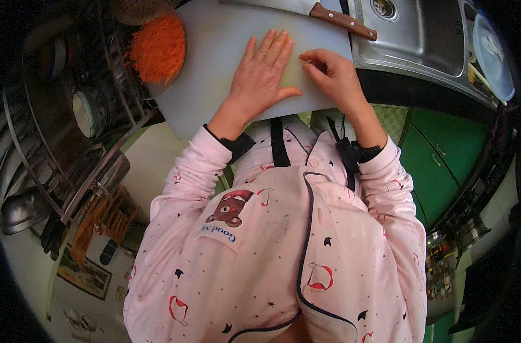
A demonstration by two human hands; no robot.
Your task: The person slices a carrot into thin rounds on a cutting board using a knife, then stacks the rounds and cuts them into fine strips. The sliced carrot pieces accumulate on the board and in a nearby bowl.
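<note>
A white cutting board (209, 64) lies before me, with a cleaver-like knife (344, 21) across its far edge, its riveted wooden handle pointing right. My left hand (264, 70) rests palm down on the board, fingers extended and thumb out to the side. A small orange bit (288, 40), perhaps carrot, shows at its fingertips; the rest is hidden beneath them. Just to the right, my right hand (335, 77) is held over the board with curled fingers, thumb and forefinger apart, and nothing visible between them. Finely shredded carrot (157, 49) is heaped in a bowl at the board's left.
A stainless steel sink (408, 38) adjoins the board's right side, with a translucent plastic basin (494, 60) beyond it. At the left stands a metal rack (110, 158) with pots and wooden utensils. A woven basket (142, 8) sits behind the carrot.
</note>
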